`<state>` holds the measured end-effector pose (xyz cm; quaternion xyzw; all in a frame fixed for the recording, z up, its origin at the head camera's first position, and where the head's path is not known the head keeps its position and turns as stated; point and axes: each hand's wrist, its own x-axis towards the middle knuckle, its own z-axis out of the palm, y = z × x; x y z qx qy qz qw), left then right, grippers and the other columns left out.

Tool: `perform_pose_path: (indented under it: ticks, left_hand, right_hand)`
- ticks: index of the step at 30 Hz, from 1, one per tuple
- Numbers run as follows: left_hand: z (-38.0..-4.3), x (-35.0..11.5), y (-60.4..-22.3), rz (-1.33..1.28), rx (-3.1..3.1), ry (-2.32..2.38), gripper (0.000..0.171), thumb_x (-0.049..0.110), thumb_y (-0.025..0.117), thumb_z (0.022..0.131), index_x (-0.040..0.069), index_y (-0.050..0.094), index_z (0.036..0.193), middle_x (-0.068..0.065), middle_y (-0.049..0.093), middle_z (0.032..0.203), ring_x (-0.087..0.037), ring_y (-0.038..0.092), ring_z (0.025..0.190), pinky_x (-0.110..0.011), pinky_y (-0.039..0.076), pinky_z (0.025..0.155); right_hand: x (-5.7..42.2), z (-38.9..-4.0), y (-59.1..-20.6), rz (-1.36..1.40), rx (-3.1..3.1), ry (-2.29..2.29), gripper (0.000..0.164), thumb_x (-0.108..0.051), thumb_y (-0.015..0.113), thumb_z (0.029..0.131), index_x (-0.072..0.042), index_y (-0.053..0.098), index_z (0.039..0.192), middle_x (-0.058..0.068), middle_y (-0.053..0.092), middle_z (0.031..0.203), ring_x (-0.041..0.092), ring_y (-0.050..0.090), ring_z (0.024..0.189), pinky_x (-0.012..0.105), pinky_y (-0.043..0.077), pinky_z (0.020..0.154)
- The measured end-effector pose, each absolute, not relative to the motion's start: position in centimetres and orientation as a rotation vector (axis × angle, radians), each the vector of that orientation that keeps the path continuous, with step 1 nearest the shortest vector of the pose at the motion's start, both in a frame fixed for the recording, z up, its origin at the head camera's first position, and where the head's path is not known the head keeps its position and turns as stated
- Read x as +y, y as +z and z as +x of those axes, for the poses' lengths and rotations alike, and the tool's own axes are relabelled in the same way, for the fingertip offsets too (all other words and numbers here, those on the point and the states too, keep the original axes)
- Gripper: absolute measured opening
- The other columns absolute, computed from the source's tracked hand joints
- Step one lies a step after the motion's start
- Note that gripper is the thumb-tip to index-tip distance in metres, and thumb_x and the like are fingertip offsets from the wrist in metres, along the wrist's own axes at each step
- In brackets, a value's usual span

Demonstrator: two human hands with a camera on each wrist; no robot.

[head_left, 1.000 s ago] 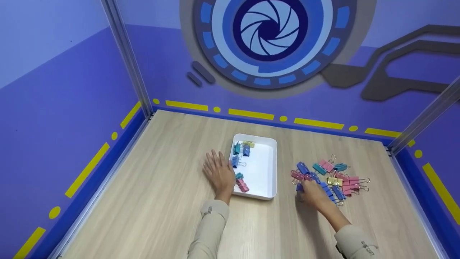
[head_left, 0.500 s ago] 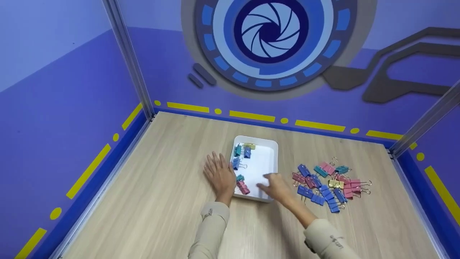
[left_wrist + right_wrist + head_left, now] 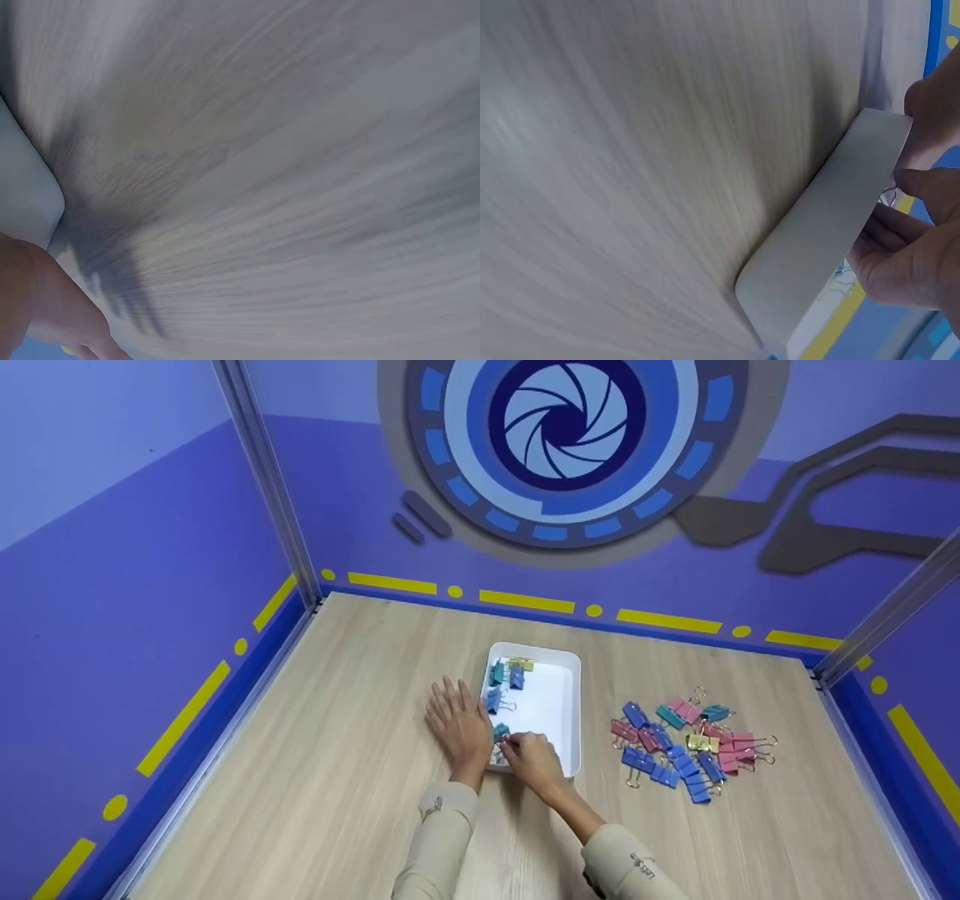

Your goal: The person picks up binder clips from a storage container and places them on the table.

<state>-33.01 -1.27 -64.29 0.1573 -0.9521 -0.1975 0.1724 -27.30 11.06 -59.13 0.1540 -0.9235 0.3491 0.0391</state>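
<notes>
A white rectangular tray holds a few binder clips along its left side. Yellow, teal and blue clips lie near its far end. My left hand rests with straight, spread fingers against the tray's left wall. My right hand is over the tray's near left corner, thumb and fingertips pinching a pink binder clip that they mostly hide. A wire handle shows between them in the right wrist view. Just beyond the fingertips lies another teal clip.
To the tray's right lies a loose pile of binder clips in blue, pink, teal and yellow. The wooden tabletop is bounded by printed blue walls with metal corner posts.
My right hand has left the clip pile, crossed leftward over the tray and come down on the pink clip at its near left corner. The left hand stays in place.
</notes>
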Motion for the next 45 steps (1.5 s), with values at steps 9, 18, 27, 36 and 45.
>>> perform_pose_path:
  ticks: [9, 18, 27, 36, 45]
  left_hand:
    - [-32.9, -0.9, -64.1, 0.452, -2.684, -0.584, 0.057, 0.038, 0.046, 0.107, 0.010, 0.042, 0.156, -0.013, 0.028, 0.169, -0.038, 0.018, 0.159, -0.061, 0.019, 0.127]
    - [-32.6, -1.0, -63.8, 0.448, -2.672, -0.624, 0.057, 0.038, 0.047, 0.107, 0.009, 0.042, 0.156, -0.013, 0.027, 0.169, -0.038, 0.018, 0.159, -0.062, 0.018, 0.127]
    - [-32.6, -1.2, -63.7, 0.453, -2.659, -0.610, 0.057, 0.038, 0.048, 0.107, 0.010, 0.042, 0.156, -0.013, 0.027, 0.169, -0.038, 0.018, 0.159, -0.060, 0.019, 0.127]
    - [-32.7, -1.6, -63.9, 0.466, -2.687, -0.617, 0.058, 0.039, 0.045, 0.107, 0.011, 0.039, 0.158, -0.011, 0.023, 0.171, -0.036, 0.013, 0.160, -0.059, 0.016, 0.128]
    - [-32.7, -1.1, -63.9, 0.447, -2.690, -0.627, 0.057, 0.036, 0.047, 0.107, 0.009, 0.040, 0.157, -0.014, 0.026, 0.170, -0.037, 0.015, 0.160, -0.060, 0.015, 0.128]
  right_hand:
    - [13.1, -27.7, -58.9, 0.455, -2.877, 0.771, 0.016, 0.004, 0.071, 0.087, -0.003, 0.074, 0.072, 0.004, 0.070, 0.066, 0.011, 0.054, 0.058, 0.028, 0.048, 0.050]
    - [14.1, -27.7, -58.7, 0.519, -2.889, 0.655, 0.015, 0.005, 0.072, 0.086, -0.003, 0.076, 0.074, 0.006, 0.073, 0.070, 0.013, 0.059, 0.060, 0.034, 0.056, 0.054]
    - [15.2, -28.0, -58.3, 0.487, -2.884, 0.815, 0.016, 0.004, 0.068, 0.091, -0.003, 0.077, 0.080, 0.007, 0.073, 0.074, 0.010, 0.054, 0.065, 0.031, 0.053, 0.059]
    - [18.0, -30.1, -54.8, 0.361, -2.859, 0.962, 0.029, 0.013, 0.059, 0.092, 0.000, 0.078, 0.109, 0.015, 0.079, 0.105, 0.030, 0.076, 0.102, 0.044, 0.062, 0.090]
    - [27.7, -32.7, -50.0, 0.180, -2.787, 0.822, 0.032, 0.019, 0.049, 0.085, 0.005, 0.076, 0.097, 0.022, 0.075, 0.091, 0.031, 0.069, 0.080, 0.044, 0.061, 0.075]
